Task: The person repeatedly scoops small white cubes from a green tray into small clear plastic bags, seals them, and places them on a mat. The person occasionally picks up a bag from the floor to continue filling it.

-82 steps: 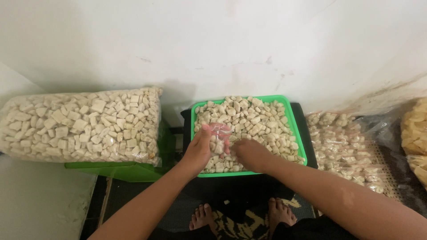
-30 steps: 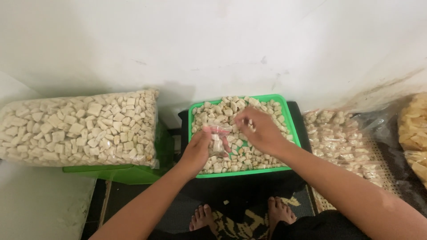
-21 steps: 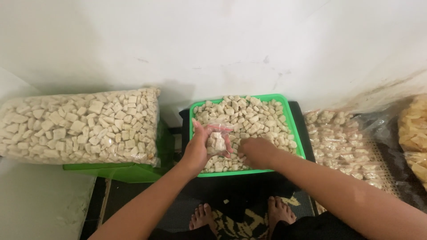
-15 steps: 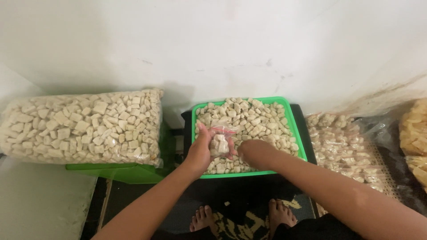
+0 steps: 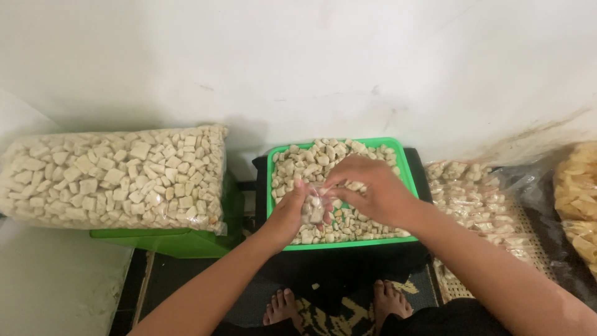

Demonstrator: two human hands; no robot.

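Left hand (image 5: 287, 214): closed around small clear plastic bag (image 5: 313, 208), mouth up for filling. Right hand (image 5: 373, 190): fingertips pinched at its mouth, above green plastic tray (image 5: 337, 244) of pale cubed crackers (image 5: 311, 163).

To your left, a large clear bag of pale cubes (image 5: 118, 177) lies on its side atop a green crate (image 5: 180, 241). To your right, small filled packets (image 5: 476, 196) are piled on a woven mat (image 5: 528, 239). A bag of yellow crackers (image 5: 578, 199) sits at the far right edge. A white wall (image 5: 311, 62) stands behind.
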